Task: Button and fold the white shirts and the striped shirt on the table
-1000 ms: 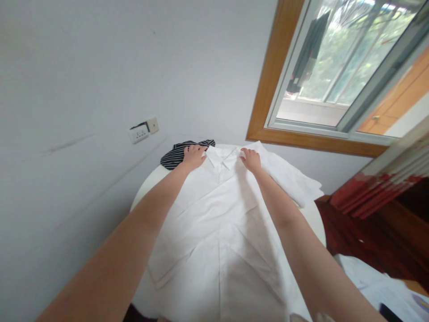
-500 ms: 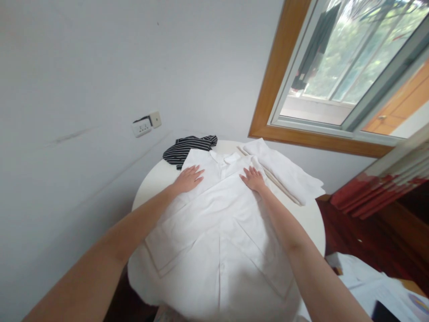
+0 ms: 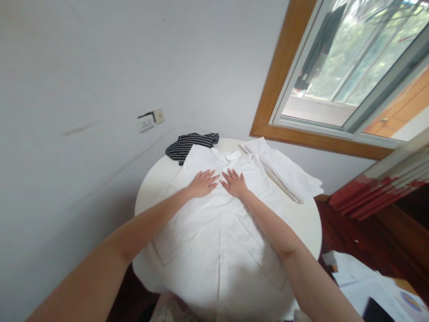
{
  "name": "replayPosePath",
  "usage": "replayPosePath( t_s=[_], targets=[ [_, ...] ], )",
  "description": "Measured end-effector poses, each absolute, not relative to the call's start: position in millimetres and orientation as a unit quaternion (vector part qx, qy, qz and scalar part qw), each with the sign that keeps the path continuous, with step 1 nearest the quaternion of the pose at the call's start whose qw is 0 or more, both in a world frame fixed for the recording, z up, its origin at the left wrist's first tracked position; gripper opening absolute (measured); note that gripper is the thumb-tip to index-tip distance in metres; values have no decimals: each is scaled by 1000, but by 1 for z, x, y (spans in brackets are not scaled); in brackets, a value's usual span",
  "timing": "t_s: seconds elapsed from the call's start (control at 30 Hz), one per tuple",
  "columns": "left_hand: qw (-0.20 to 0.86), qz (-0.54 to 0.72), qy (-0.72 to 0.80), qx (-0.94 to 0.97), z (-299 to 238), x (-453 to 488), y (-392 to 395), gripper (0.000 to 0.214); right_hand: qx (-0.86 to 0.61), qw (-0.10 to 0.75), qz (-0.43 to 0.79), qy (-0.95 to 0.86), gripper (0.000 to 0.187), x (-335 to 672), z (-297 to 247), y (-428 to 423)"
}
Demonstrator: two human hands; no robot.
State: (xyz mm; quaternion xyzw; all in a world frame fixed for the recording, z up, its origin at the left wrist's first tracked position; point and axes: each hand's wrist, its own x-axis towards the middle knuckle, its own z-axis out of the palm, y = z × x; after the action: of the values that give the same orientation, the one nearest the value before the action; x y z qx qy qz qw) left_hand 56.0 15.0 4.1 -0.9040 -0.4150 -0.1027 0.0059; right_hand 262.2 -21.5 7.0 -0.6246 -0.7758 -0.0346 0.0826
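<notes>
Head view showed left hand (image 3: 203, 183) and right hand (image 3: 234, 184) palm-down on chest of white shirt (image 3: 204, 268), both grips spread, shirt laid over round counter (image 3: 307, 228) near striped garment (image 3: 191, 145) and folded white cloth (image 3: 284, 167).

hands (image 3: 203, 183) (image 3: 234, 184): 2 | spread shirt (image 3: 217, 228): 1 | striped garment (image 3: 192, 145): 1 | folded pile (image 3: 283, 169): 1 | table (image 3: 309, 221): 1
</notes>
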Motion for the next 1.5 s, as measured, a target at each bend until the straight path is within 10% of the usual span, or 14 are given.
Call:
replayPosePath(
  t_s=[1.5],
  targets=[
    [-33, -46, -238, -970, 27, -1, -130, 52, -718, 90, -39, -689, 56, 340, -1, -89]
  ],
)
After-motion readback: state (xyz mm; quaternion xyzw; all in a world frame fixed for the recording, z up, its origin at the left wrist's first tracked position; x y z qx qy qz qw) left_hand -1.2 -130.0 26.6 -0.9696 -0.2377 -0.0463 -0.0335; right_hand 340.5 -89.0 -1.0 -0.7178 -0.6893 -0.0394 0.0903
